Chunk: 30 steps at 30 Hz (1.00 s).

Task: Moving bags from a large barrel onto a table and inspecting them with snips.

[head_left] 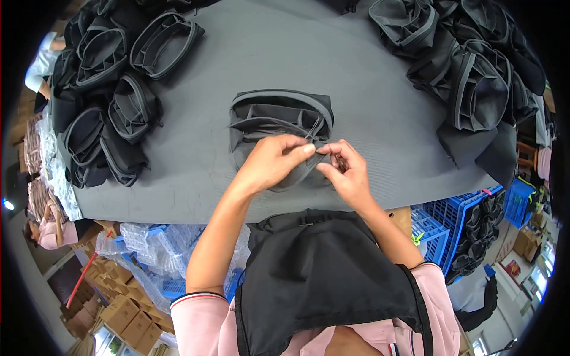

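A black fabric pouch (282, 113) lies unzipped on the grey table in front of me, its inner dividers showing. Along its opening runs a grey zipper edge. My left hand (270, 163) pinches this edge at the pouch's near right corner, thumb against fingers. Just to the right, my right hand (349, 175) is closed on the same strip, thumb and forefinger close to the left fingertips. Some small dark brown pieces (341, 163) sit in the curled right fingers; their kind is too small to tell. Loose threads stick up beside the left fingertips.
Similar black pouches (166, 47) are heaped on the table's left side, with another heap of pouches (478, 95) on the right. Blue plastic crates (454, 222) stand off the near right edge. Bubble wrap (160, 252) and cardboard boxes (127, 317) lie at the lower left.
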Each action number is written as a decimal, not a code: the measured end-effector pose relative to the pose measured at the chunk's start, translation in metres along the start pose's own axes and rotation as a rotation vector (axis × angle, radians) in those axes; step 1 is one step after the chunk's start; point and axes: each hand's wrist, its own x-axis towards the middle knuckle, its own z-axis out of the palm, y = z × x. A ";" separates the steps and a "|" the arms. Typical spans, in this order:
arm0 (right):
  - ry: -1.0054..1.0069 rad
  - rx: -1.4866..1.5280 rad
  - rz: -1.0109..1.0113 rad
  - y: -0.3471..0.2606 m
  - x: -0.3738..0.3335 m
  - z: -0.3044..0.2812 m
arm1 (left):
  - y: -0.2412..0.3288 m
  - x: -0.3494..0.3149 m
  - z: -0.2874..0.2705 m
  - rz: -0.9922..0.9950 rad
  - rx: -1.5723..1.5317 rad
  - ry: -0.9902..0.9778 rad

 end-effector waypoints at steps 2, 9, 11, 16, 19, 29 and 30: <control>0.034 0.059 0.005 0.004 0.002 0.008 | -0.001 -0.015 -0.002 0.223 0.184 -0.010; 0.041 0.076 -0.029 0.020 -0.004 0.019 | -0.018 -0.044 0.029 0.458 0.454 0.437; 0.053 0.101 -0.002 0.022 -0.002 0.018 | -0.028 -0.043 0.032 0.539 0.505 0.480; -0.327 -0.250 -0.159 0.015 0.016 -0.007 | -0.029 -0.047 0.034 0.473 0.449 0.432; -0.465 -0.271 -0.185 0.014 0.028 -0.017 | -0.018 -0.043 0.027 0.134 0.375 0.284; -0.523 -0.029 0.143 0.015 0.021 -0.033 | -0.031 -0.023 0.014 -0.267 -0.313 -0.277; -0.517 -0.029 0.147 0.014 0.014 -0.029 | -0.035 -0.022 0.018 -0.268 -0.311 -0.284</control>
